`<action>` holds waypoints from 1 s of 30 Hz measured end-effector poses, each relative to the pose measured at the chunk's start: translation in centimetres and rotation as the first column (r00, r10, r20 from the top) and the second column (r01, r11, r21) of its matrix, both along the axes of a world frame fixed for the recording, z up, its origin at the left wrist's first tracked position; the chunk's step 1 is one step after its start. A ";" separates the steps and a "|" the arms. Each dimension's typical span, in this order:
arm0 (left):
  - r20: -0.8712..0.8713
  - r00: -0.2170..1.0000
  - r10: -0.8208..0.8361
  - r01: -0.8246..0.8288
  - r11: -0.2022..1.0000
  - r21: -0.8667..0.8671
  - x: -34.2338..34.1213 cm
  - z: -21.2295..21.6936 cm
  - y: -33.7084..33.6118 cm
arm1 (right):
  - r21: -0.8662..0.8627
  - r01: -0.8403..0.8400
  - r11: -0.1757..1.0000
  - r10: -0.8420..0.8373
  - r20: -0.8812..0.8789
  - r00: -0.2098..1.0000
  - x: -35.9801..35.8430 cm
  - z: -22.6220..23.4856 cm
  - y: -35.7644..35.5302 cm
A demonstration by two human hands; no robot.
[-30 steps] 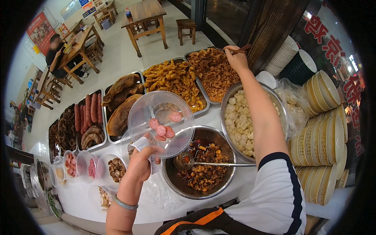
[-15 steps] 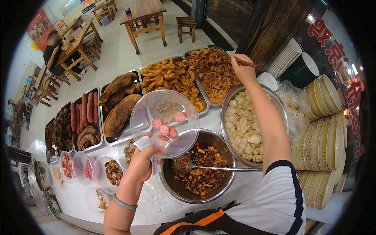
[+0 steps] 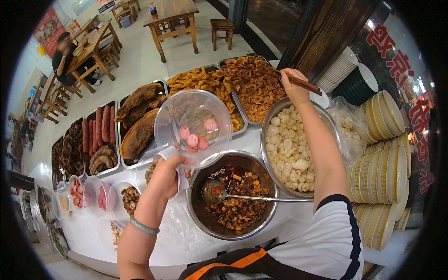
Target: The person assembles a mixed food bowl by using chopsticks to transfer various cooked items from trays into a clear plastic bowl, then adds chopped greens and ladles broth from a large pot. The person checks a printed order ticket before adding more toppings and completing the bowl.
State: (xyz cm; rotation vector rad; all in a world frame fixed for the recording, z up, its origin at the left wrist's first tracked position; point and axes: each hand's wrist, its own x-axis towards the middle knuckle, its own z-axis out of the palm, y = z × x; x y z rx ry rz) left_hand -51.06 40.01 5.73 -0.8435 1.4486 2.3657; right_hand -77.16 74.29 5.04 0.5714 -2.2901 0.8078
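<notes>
My left hand (image 3: pixel 163 179) grips the rim of a clear plastic bowl (image 3: pixel 217 151) and pinches a printed paper slip (image 3: pixel 182 178) against it. Several pink sausage slices (image 3: pixel 192 140) lie inside the tilted bowl. Wooden chopsticks (image 3: pixel 308 86) are held in my right hand (image 3: pixel 296 88), their tips pointing left over the tray of brown fried curls (image 3: pixel 249 88); I cannot tell whether the tips pinch anything. Below my right forearm sits a steel bowl of pale round balls (image 3: pixel 289 149). Under the clear bowl stands a steel basin (image 3: pixel 196 212) of dark sauce with a ladle (image 3: pixel 254 199) resting in it.
Trays of yellow fried strips (image 3: pixel 198 81), browned meat slabs (image 3: pixel 142 135) and red sausages (image 3: pixel 99 128) line the far side. Small clear tubs (image 3: pixel 100 196) of cut food stand at left. Stacked bowls (image 3: pixel 380 177) and a plastic bag (image 3: pixel 347 123) are at right. A person (image 3: pixel 63 60) sits beyond.
My right hand has shifted slightly right and downward, and more of the chopsticks shows. My left hand and the clear bowl have moved a little left and up.
</notes>
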 end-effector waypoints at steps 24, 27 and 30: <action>-0.002 1.000 0.029 -0.029 0.999 -0.019 -8.1 -4.9 1.9 | -0.679 0.019 0.734 0.159 0.199 0.967 7.7 7.6 4.2; 0.001 1.000 -0.015 0.015 0.999 -0.049 -7.7 -4.9 1.6 | -0.729 0.158 0.666 0.099 0.297 0.950 4.1 4.9 6.3; -0.006 1.000 0.004 -0.005 0.998 -0.055 -7.2 -4.8 1.8 | -0.771 0.212 0.600 0.069 0.314 0.947 1.0 2.6 6.4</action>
